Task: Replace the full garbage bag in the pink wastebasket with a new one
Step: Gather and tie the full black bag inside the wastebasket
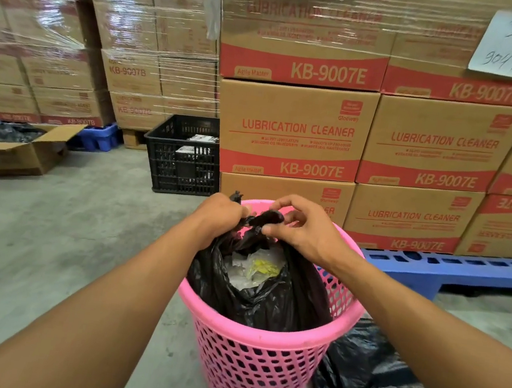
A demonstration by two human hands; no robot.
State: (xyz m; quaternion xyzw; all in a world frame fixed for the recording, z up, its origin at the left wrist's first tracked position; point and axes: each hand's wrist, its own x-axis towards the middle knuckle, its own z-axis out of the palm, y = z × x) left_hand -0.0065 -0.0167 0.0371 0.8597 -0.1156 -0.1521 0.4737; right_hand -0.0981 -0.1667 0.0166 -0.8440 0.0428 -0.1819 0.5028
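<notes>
Head: bag [255, 291] top btwn hands [222, 214]

both hands, left hand [220, 213] and right hand [303, 229], are meeting on the gathered neck of the garbage bag [255, 291], which is sitting in the wastebasket [259, 354] directly below the grip. behind it cartons [295, 130] are standing stacked (on a pallet [453, 268]); a crate [185, 155] is sitting behind-left, a loose bag [366, 387] lying below-right.
</notes>
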